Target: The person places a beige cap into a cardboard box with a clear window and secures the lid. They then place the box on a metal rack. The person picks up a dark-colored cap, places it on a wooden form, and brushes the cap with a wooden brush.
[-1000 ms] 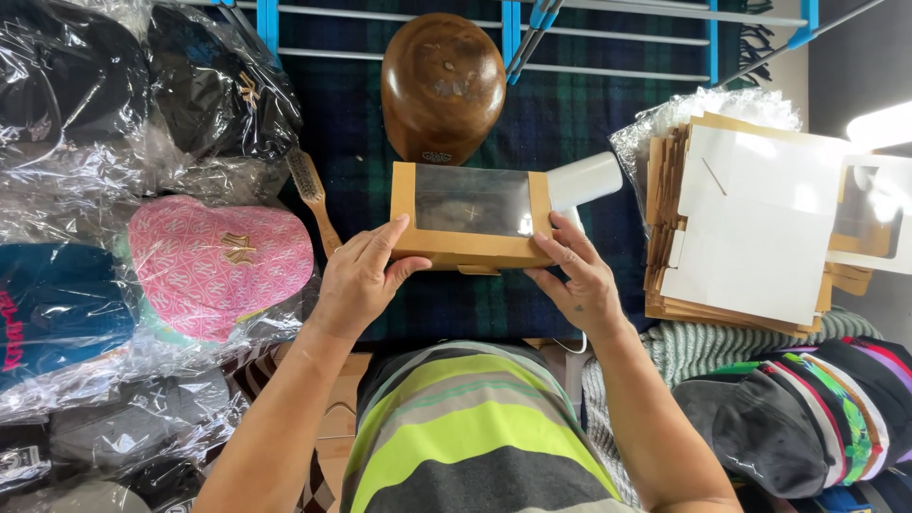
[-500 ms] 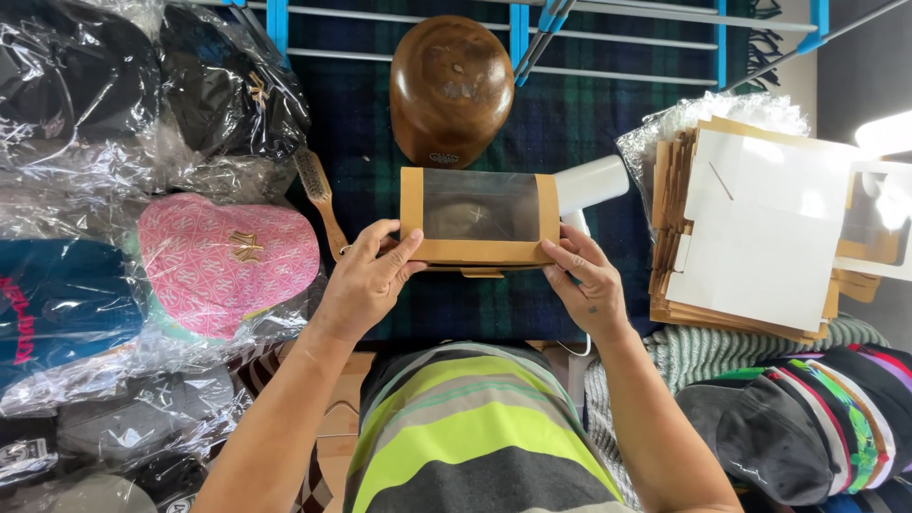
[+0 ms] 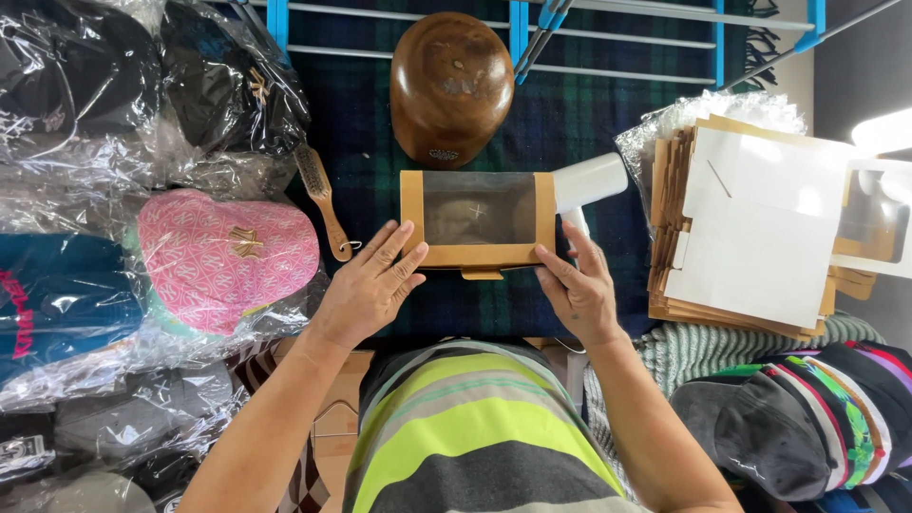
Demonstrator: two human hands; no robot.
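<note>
Kraft box [image 3: 478, 219], brown card with a clear window panel, lay on the dark plaid cloth [image 3: 589, 104] directly ahead of both hands, its long axis running side to side between them. Left hand [image 3: 366, 288] pressed fingers on the near left corner; right hand [image 3: 576, 290] pinched the near right corner, thumb and fingers closed on the card edge. Both hands sat about equally near, one at each end of the front wall, with a small tab projecting from that wall between them.

Listed by size, outward from the grip:
- Bagged caps [image 3: 114, 104], dark, in clear wrap, far to the left of the left hand and beyond it.
- Stack of flat boxes [image 3: 750, 237], white and kraft, unfolded, well to the right of the right hand.
- Pink cap [image 3: 228, 256], patterned, in clear wrap, just beside the left hand on its outer side.
- Wooden head block [image 3: 451, 85], rounded and dark brown, just past the far wall of the box.
- Striped cap pile [image 3: 807, 418], to the right of the right forearm, nearer the body.
- White cylinder [image 3: 589, 180], touching or nearly touching the box's far right corner.
- Wooden brush [image 3: 323, 199], slim, between pink cap and box.
</note>
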